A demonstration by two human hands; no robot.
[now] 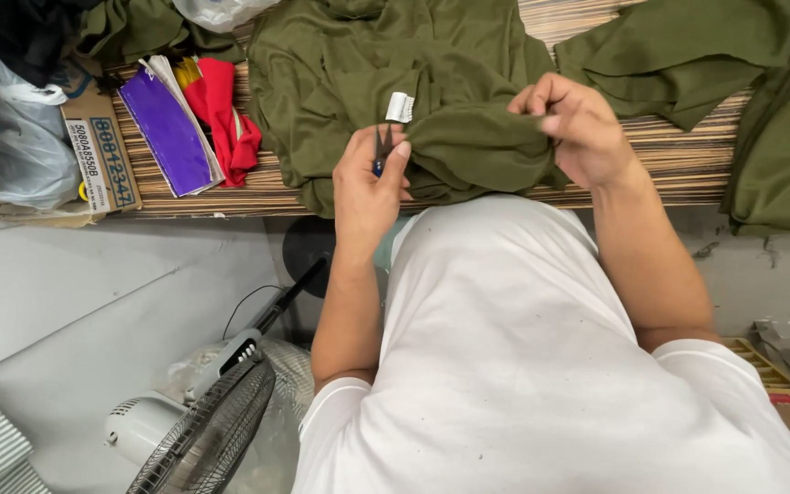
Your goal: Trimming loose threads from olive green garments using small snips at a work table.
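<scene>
Two hands on this olive green shirt (413,82): my left hand (369,187) grips small snips (382,146) by its white label (400,107), right hand (578,128) pinches bunched fabric.

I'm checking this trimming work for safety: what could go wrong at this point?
The small snips in the left hand sit right beside the white label, so the blades might nick the olive garment. The right hand pinches fabric close by; a slip could perhaps reach its fingers.
</scene>
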